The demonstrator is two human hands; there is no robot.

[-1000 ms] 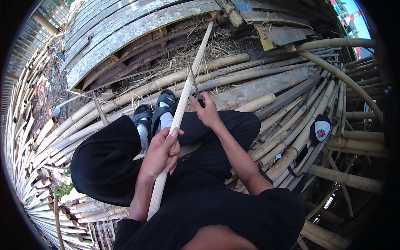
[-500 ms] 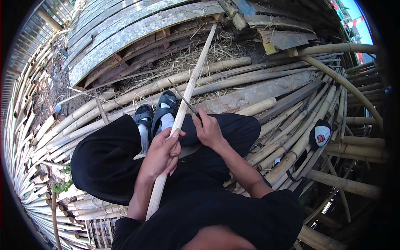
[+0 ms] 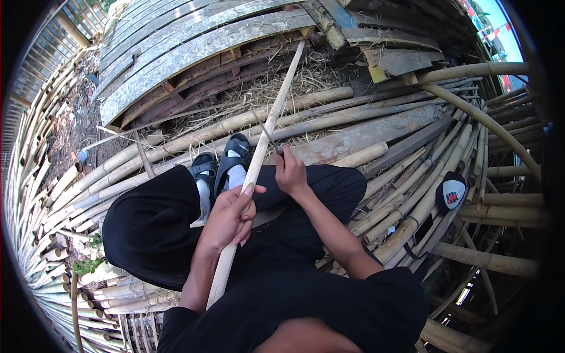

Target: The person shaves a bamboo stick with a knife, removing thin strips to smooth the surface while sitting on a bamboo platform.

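Observation:
A long pale bamboo strip [image 3: 282, 94] runs from near my body out to the wooden platform. Around its near part my left hand [image 3: 231, 216] is closed, the thumb lying along the top. My right hand [image 3: 291, 172] is closed on the handle of a thin dark-bladed knife [image 3: 275, 145]. The blade lies across the strip, beyond my left hand, its tip pointing to the far left. Whether the edge bites into the strip cannot be made out. Below the strip are my sandalled feet [image 3: 232, 159] and my bent legs in black cloth.
A weathered plank platform [image 3: 200, 44] stands ahead, with dry shavings [image 3: 235, 97] along its base. Bamboo poles [image 3: 318, 97] lie across in front of my feet, and more are stacked on both sides. A black and white cap [image 3: 452, 193] rests on poles at the right.
My right hand and the knife have moved a little farther away along the strip. My left hand keeps its hold in nearly the same place.

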